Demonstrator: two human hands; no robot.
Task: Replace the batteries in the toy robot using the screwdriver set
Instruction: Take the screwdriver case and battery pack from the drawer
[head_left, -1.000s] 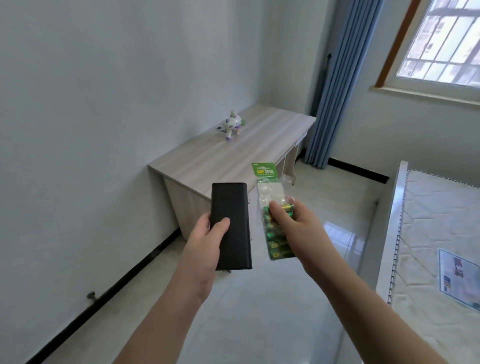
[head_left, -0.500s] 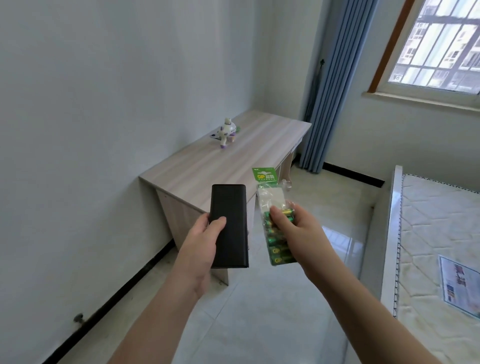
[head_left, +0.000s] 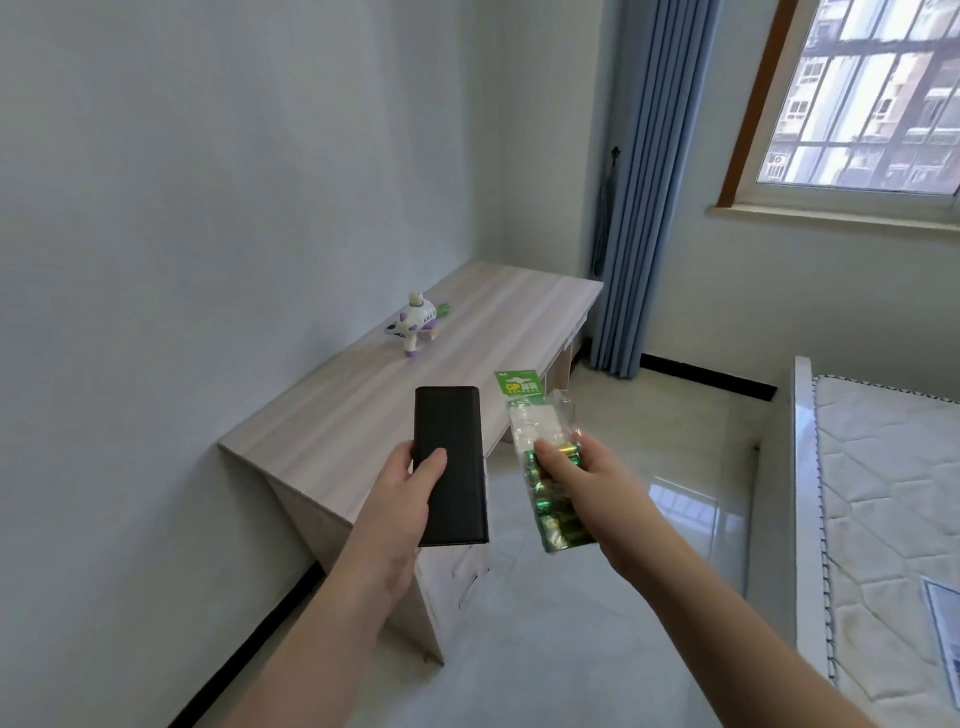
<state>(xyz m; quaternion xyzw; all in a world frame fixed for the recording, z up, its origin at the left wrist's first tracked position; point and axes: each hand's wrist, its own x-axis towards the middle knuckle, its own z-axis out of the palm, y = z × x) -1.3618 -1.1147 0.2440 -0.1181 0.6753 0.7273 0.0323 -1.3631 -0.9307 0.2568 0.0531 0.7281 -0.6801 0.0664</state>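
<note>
- Closer now than a moment ago, the desk (head_left: 363, 410) fills more of the view; both hands hold the same things as before.
- Left hand (head_left: 410, 493) grips a black case (head_left: 451, 467), presumably the screwdriver set, thumb on its face.
- Right hand (head_left: 582, 483) pinches a clear battery pack (head_left: 540, 447) under the thumb.
- Toy robot (head_left: 415, 325) lies on the desk near the wall, well apart from both hands.
- Risk: the slick plastic pack, held only at its middle, could slip and drop onto the tiled floor (head_left: 623, 571).
- Pale wood desktop stands against a plain wall; a blue curtain (head_left: 649, 182), a window (head_left: 872, 93) and a mattress (head_left: 893, 509) lie to the right.
</note>
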